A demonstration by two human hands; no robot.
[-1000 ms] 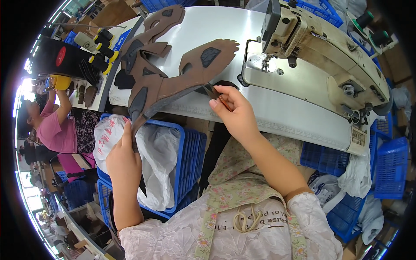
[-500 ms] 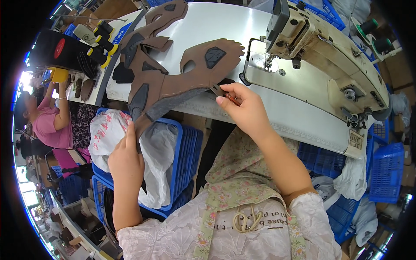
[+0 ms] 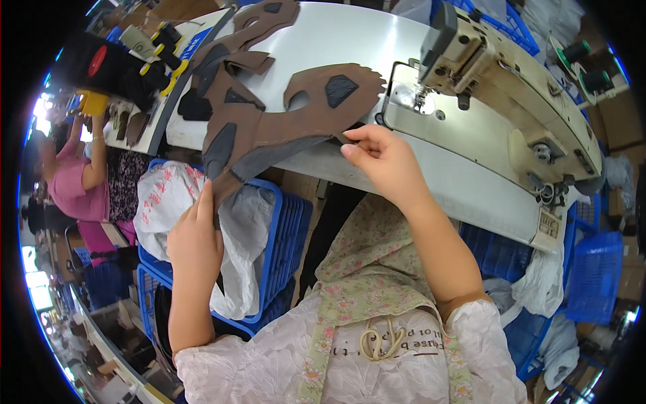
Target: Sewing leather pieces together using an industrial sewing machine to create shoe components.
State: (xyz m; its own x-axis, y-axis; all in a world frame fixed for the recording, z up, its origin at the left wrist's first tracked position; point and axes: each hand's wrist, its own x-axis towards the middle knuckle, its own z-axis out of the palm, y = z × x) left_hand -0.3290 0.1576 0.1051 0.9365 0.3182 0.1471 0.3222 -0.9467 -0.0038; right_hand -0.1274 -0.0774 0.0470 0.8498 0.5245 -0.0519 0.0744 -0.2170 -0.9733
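Note:
A brown leather shoe-upper piece [image 3: 269, 128] with black inset patches and a grey lining edge lies on the white sewing table, its near strip running over the table edge. My left hand [image 3: 196, 236] is closed on that strip, thumb hidden and fingers laid along it. At the piece's right edge, near the lining, my right hand [image 3: 383, 158] is closed, thumb and index finger almost together. A small dark tip shows at its fingertips; the thread snips seen there a moment earlier are now mostly hidden by the hand. More joined brown pieces [image 3: 259, 27] trail away behind.
A sewing machine [image 3: 498, 87] stands at the right with its needle plate near the piece. Blue crates [image 3: 286, 236] with a white plastic bag [image 3: 168, 202] sit below the table edge. Thread cones [image 3: 165, 57] stand far left, where another person [image 3: 81, 175] works.
My right hand has shifted slightly up and right, and the snips' orange handle and open blades no longer show. The left hand keeps its hold; the view has shifted a little.

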